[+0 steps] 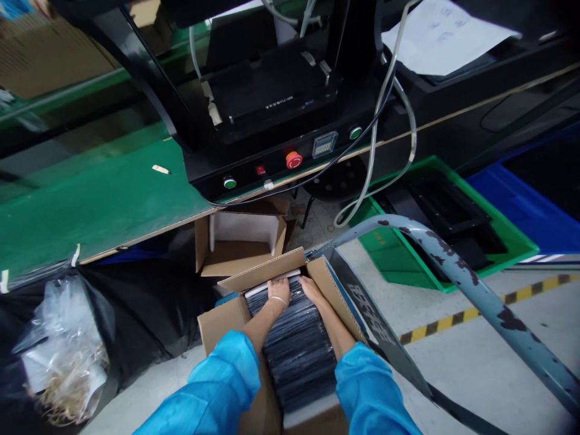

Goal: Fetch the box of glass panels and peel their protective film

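Observation:
In front of me stands an open cardboard box (226, 320) with a tight row of thin black flat pieces (299, 350), some with a clear plastic shine. White padding (272, 283) lines its far end, and more white shows at the near end. My left hand (278, 292), with a thin bracelet at the wrist, curls over the pieces at the far end. Beside it, at the far right corner of the row, my right hand (310, 289) is closed on the pieces' edge. The fingertips of both hands are partly hidden among the pieces and the padding.
A black machine (272, 115) with a red stop button (293, 160) stands on the green bench (90, 187). Another open carton (240, 260) lies below. To the right are a green crate (389, 254) of black parts and a worn metal handle (435, 254). Plastic bags (67, 338) hang left.

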`<action>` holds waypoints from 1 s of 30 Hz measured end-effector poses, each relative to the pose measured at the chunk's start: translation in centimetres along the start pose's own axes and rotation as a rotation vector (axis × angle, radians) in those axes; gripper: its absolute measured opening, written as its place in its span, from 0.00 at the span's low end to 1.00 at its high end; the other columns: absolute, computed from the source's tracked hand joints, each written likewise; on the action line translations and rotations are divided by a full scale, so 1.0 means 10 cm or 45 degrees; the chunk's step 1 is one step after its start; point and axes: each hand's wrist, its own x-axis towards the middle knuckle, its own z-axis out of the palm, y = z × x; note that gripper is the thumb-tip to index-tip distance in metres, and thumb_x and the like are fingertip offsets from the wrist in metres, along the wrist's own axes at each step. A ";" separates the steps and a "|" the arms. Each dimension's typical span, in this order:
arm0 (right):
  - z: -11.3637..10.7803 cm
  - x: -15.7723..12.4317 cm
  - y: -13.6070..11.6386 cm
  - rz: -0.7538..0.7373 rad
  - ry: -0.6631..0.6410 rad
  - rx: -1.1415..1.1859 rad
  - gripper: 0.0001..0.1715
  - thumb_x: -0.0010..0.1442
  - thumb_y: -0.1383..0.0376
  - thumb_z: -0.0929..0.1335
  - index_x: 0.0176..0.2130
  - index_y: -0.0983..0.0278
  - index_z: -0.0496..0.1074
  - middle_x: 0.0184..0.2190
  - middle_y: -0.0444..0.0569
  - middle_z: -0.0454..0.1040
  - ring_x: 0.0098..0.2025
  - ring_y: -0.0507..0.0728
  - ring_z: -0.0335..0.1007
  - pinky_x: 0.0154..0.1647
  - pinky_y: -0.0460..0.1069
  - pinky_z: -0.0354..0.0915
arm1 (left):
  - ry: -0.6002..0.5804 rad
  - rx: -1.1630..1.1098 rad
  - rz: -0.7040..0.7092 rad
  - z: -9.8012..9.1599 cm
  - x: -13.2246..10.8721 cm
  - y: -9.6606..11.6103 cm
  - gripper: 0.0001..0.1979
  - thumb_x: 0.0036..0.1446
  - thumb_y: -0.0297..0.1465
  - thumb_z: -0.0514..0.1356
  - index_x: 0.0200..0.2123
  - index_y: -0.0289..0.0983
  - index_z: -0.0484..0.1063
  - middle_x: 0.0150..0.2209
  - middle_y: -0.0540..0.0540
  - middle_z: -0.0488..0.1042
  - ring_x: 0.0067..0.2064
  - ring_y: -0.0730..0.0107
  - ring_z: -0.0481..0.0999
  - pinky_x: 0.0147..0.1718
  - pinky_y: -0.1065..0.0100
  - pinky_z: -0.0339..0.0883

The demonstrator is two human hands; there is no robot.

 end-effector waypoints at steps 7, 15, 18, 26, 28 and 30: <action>-0.01 -0.10 -0.14 -0.053 -0.038 0.054 0.18 0.64 0.56 0.64 0.31 0.67 0.69 0.28 0.43 0.69 0.31 0.51 0.67 0.37 0.50 0.65 | -0.052 0.087 0.112 -0.09 0.03 -0.10 0.18 0.60 0.39 0.58 0.50 0.34 0.68 0.47 0.42 0.73 0.47 0.62 0.74 0.47 0.54 0.68; -0.06 -0.24 -0.21 -0.154 -0.120 0.022 0.12 0.61 0.60 0.64 0.30 0.66 0.68 0.29 0.44 0.70 0.34 0.53 0.66 0.41 0.51 0.62 | 0.108 0.066 0.234 0.12 -0.16 -0.24 0.23 0.61 0.40 0.57 0.56 0.34 0.63 0.52 0.40 0.69 0.52 0.58 0.70 0.53 0.51 0.61; -0.09 -0.26 -0.23 -0.184 -0.130 -0.034 0.09 0.59 0.64 0.62 0.30 0.65 0.69 0.29 0.45 0.71 0.35 0.54 0.66 0.42 0.51 0.61 | 0.109 0.070 0.207 0.14 -0.15 -0.18 0.24 0.60 0.40 0.57 0.56 0.34 0.63 0.51 0.39 0.70 0.51 0.58 0.70 0.53 0.50 0.61; -0.09 -0.32 -0.24 -0.289 -0.096 -0.146 0.18 0.47 0.73 0.62 0.38 0.64 0.71 0.37 0.48 0.74 0.39 0.56 0.67 0.45 0.50 0.63 | 0.002 0.114 0.306 0.06 0.01 -0.25 0.20 0.60 0.40 0.57 0.51 0.34 0.67 0.47 0.42 0.72 0.46 0.61 0.73 0.47 0.54 0.67; -0.07 -0.32 -0.23 -0.317 -0.081 -0.149 0.19 0.47 0.75 0.62 0.39 0.64 0.71 0.39 0.49 0.74 0.41 0.56 0.68 0.47 0.50 0.63 | -0.001 0.142 0.302 0.05 0.01 -0.26 0.21 0.60 0.40 0.57 0.52 0.34 0.66 0.47 0.41 0.72 0.46 0.61 0.73 0.47 0.54 0.67; -0.06 -0.32 -0.23 -0.334 -0.064 -0.153 0.21 0.47 0.75 0.63 0.42 0.64 0.71 0.42 0.50 0.74 0.45 0.57 0.68 0.51 0.51 0.62 | -0.001 0.168 0.290 0.03 0.00 -0.24 0.21 0.60 0.41 0.57 0.52 0.33 0.66 0.47 0.41 0.72 0.46 0.61 0.73 0.47 0.54 0.67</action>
